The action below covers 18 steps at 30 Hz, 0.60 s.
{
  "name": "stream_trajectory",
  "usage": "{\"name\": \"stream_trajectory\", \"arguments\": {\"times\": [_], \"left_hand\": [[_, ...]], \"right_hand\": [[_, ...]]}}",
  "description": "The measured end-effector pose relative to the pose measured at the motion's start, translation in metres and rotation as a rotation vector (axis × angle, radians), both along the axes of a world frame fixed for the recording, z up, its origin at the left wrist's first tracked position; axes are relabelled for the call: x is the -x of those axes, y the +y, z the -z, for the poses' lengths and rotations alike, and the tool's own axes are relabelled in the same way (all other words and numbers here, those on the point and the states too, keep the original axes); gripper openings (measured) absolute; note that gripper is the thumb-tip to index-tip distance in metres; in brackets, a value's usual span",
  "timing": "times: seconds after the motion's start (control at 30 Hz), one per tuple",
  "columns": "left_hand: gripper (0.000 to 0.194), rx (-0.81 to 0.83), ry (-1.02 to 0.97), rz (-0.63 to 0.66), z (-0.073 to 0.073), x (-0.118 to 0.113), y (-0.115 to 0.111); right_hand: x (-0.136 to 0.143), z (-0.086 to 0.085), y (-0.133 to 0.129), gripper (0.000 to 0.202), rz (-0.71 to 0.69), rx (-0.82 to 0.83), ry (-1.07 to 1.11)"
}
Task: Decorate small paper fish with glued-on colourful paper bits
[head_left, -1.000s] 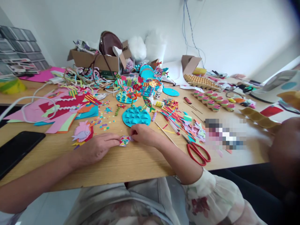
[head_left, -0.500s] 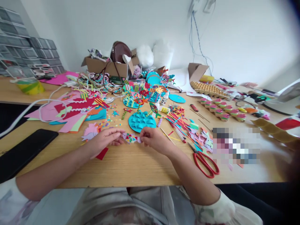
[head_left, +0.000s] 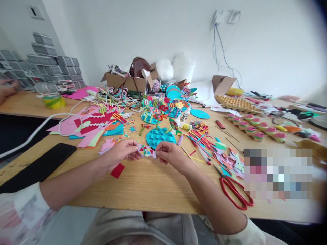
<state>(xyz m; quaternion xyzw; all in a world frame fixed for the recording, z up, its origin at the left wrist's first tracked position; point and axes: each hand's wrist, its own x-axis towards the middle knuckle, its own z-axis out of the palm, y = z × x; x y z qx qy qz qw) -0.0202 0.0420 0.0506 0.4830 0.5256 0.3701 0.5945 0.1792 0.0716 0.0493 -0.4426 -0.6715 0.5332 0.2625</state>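
Observation:
Between my two hands a small lilac paper fish (head_left: 146,151), covered with coloured triangle pieces, is held just over the table. The fingertips of my left hand (head_left: 124,153) pinch its left end. My right hand (head_left: 169,154) has its thumb and fingers closed on the right end, by the tail. Right behind the fish lies a blue disc with raised scallops (head_left: 160,137), bearing small paper fish on twisted stems. A red paper piece (head_left: 118,170) rests below my left hand, and lilac and pink paper cut-outs (head_left: 107,145) lie partly behind it.
Red-handled scissors (head_left: 237,192) lie right of my right forearm, near paper scraps (head_left: 230,160) and thin strips. A black phone (head_left: 41,166) is at the left. Glue bottles (head_left: 186,114) stand behind the disc. A white cable (head_left: 33,131) crosses the left side. Another person's hand (head_left: 9,86) shows far left.
The view has turned a little left and up, so the scene sits lower and farther right. Both hands keep hold of the paper fish. Another person's hand has come into view at far left.

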Motion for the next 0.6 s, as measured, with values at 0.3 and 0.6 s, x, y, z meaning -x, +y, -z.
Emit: {"name": "stream_trajectory", "arguments": {"times": [0.3,0.6], "left_hand": [[0.020,-0.106,0.123,-0.041,-0.005,0.005,0.005],[0.017,-0.216,0.168,-0.192,-0.017,0.041,0.027]], "right_hand": [[0.010,0.007,-0.001,0.003,0.041,0.053,0.096],[0.006,0.003,-0.015,0.008,-0.016,0.023,-0.037]]}}
